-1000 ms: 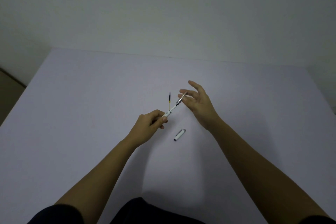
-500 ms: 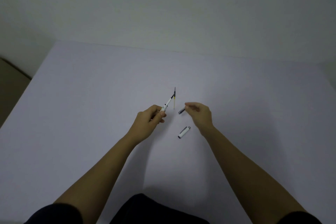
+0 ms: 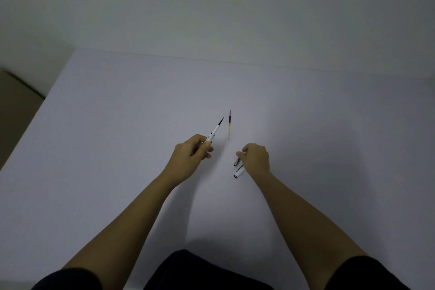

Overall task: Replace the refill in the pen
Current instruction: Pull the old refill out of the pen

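Observation:
My left hand (image 3: 189,156) grips a white pen barrel (image 3: 214,130) that points up and away, with a dark refill tip sticking out of its open front. A spare refill (image 3: 229,125), clear with a yellow and black band, lies on the table just right of that tip. My right hand (image 3: 256,157) is curled low over the table, its fingertips pinching the small metal tip piece (image 3: 236,162) of the pen. The white pen cap (image 3: 238,173) lies right below that piece, partly under my right hand.
The pale table (image 3: 117,148) reaches to a plain wall at the back. Its left edge drops to a brown floor (image 3: 16,106). My dark-clothed lap shows at the bottom of the view.
My right hand took the metal tip piece off the barrel and brought it down next to the cap. My left hand swung the barrel left, away from the spare refill.

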